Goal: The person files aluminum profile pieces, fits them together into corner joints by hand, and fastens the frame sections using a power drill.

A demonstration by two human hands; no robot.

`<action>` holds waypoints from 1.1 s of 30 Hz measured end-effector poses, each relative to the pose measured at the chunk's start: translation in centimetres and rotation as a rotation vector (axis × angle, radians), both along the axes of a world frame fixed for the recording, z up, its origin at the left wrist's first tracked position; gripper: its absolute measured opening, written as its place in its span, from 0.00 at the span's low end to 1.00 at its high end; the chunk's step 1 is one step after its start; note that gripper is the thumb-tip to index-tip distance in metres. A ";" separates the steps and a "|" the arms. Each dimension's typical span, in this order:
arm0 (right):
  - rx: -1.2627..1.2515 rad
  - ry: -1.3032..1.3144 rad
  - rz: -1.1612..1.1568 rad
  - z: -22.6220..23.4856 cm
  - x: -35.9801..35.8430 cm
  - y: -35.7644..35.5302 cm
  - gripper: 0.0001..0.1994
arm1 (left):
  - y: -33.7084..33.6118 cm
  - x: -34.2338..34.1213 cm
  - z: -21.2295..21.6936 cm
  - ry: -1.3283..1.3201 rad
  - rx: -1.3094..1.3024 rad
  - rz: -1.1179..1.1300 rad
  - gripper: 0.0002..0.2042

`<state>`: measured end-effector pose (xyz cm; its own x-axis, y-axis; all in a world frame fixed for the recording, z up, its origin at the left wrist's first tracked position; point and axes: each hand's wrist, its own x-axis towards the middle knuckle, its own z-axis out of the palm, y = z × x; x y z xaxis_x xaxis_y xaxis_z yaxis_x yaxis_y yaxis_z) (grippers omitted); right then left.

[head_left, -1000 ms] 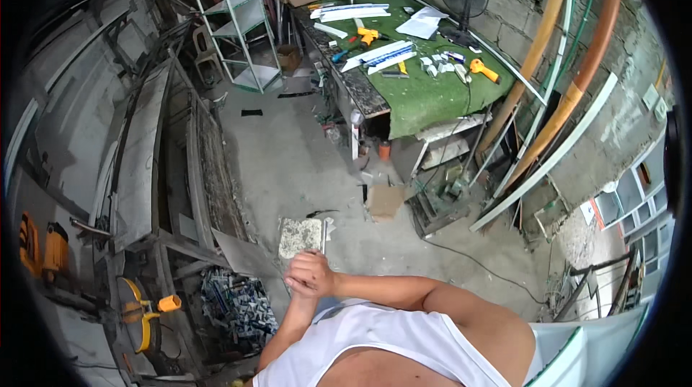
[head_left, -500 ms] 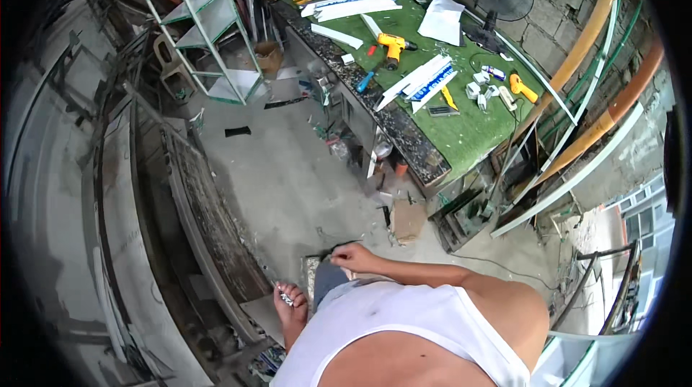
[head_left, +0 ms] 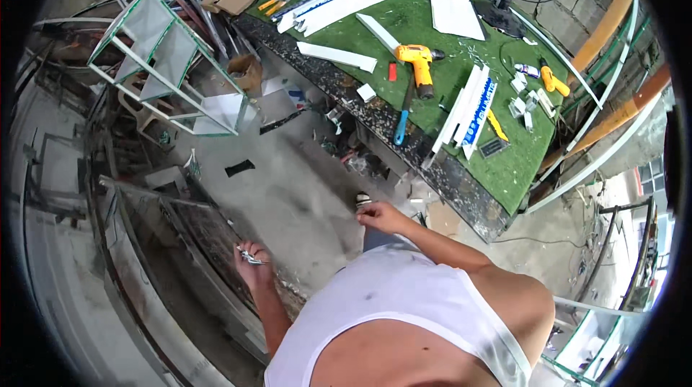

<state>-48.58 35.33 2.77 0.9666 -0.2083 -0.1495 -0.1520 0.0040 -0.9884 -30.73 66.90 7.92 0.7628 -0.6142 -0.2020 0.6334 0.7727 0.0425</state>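
Two hands low: left hand (head_left: 252,263) fingers grasp small metal pieces (head_left: 249,256), possibly screws, for carrying; right hand (head_left: 380,217) clenched beside table (head_left: 461,185).

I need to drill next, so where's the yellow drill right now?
In the head view, the yellow drill lies on the green-topped workbench ahead and to the right, between a white strip and a bundle of white profiles.

Bare concrete floor (head_left: 288,199) open between workbench (head_left: 432,163) (right) and metal frames (head_left: 194,221) left.
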 end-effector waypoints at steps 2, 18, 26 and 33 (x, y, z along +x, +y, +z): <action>-0.172 0.008 0.011 -1.2 4.1 -3.2 0.09 | -4.4 3.6 -2.7 0.210 -0.015 -0.038 0.08; -0.071 0.118 -0.542 4.4 32.2 -18.3 0.10 | -63.8 34.6 -6.5 -1.761 0.887 -0.501 0.19; 0.147 0.227 -1.161 7.8 43.9 -17.6 0.11 | -70.3 37.5 -4.0 -2.170 0.439 -0.592 0.13; -0.016 0.301 -1.309 8.4 49.2 -18.5 0.11 | -75.7 52.9 2.7 -1.840 0.484 -0.821 0.15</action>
<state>0.58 16.84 11.19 -0.0134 -0.9511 -0.3087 -0.2551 0.3017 -0.9186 22.16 -8.83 10.59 -0.1447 -0.9850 0.0936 -0.2611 0.1292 0.9566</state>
